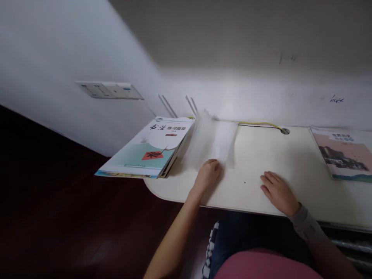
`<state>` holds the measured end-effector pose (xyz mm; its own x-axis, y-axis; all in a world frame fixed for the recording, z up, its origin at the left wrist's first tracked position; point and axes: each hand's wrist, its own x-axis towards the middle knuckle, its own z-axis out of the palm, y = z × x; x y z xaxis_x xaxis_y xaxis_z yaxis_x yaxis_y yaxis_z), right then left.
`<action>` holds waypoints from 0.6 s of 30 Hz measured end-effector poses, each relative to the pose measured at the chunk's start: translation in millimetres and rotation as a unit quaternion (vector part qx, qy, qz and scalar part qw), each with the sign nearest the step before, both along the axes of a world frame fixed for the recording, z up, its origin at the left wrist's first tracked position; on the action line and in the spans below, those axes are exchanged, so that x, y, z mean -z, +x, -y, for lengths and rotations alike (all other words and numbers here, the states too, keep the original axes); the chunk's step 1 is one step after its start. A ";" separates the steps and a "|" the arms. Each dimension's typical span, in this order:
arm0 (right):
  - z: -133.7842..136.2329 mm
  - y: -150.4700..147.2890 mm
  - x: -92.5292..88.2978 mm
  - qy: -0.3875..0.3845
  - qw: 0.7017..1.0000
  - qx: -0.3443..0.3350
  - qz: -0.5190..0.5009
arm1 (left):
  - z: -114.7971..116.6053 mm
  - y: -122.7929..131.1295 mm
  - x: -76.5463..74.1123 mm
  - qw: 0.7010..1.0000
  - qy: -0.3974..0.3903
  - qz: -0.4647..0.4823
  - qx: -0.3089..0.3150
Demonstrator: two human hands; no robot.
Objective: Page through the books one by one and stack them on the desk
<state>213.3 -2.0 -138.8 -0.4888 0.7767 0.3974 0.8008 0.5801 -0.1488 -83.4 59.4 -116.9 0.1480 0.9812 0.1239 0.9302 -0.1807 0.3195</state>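
My left hand (207,175) is curled closed at the near edge of a white book or sheet (213,143) that is smeared by motion on the cream desk (261,155). Its fingers grip that edge. My right hand (277,192) rests flat on the bare desk near the front edge, fingers stretched out, holding nothing. To the left of the blurred book lies a stack of textbooks (151,149) with a white and teal cover, hanging over the desk's left end.
Another textbook (343,155) with a pink cover lies at the desk's right. A yellow cable (261,124) runs along the back edge into a hole (285,131). Wall sockets (109,90) sit on the white wall at left. Thin metal bookend wires (180,105) stand behind the stack.
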 end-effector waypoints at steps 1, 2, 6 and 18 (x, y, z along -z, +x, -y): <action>1.2 -2.0 1.7 0.005 1.000 0.006 0.014 | 1.7 3.7 1.3 1.000 0.006 -0.005 -0.002; 2.3 -3.0 3.0 0.007 1.000 0.010 0.024 | 3.7 8.6 2.9 1.000 0.013 -0.013 -0.006; 5.1 -3.9 5.3 0.001 0.999 0.016 0.042 | 13.8 34.7 4.9 0.995 0.020 -0.096 -0.033; 5.3 -12.3 2.1 -0.057 0.997 0.022 -0.057 | 4.7 36.1 -39.8 0.992 -0.056 -0.108 -0.046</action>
<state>201.0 -7.3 -140.9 -0.4105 0.8397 0.3557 0.7994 0.5190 -0.3028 -47.4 54.8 -77.2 0.0693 0.9975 -0.0123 0.9900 -0.0672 0.1244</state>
